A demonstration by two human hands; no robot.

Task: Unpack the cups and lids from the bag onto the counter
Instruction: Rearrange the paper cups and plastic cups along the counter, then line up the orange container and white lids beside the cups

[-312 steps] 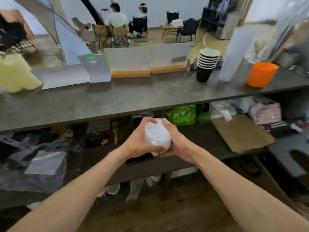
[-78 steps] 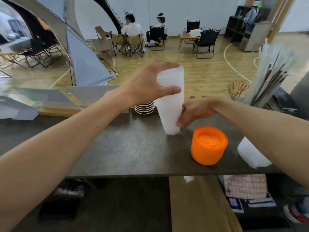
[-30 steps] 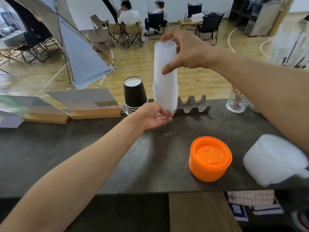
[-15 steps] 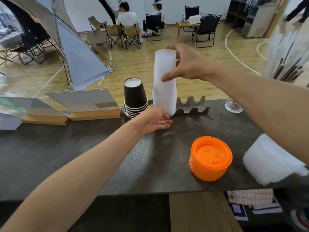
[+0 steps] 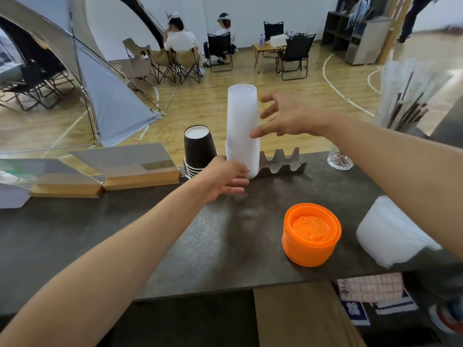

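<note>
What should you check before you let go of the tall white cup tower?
1. White cups standing upright on the counter: ok.
2. Right hand open, only the thumb near the tower: ok.
3. Left hand fingers at the tower's base: ok.
4. Tower steady by itself: cannot tell.
5. Black cups close beside the tower, whether touching: cannot tell.
6. Orange lids and white lids already on the counter: ok.

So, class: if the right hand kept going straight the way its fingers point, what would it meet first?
Most likely the white cup stack: the right hand is open, its fingers pointing left at it, though depth is uncertain.
</note>
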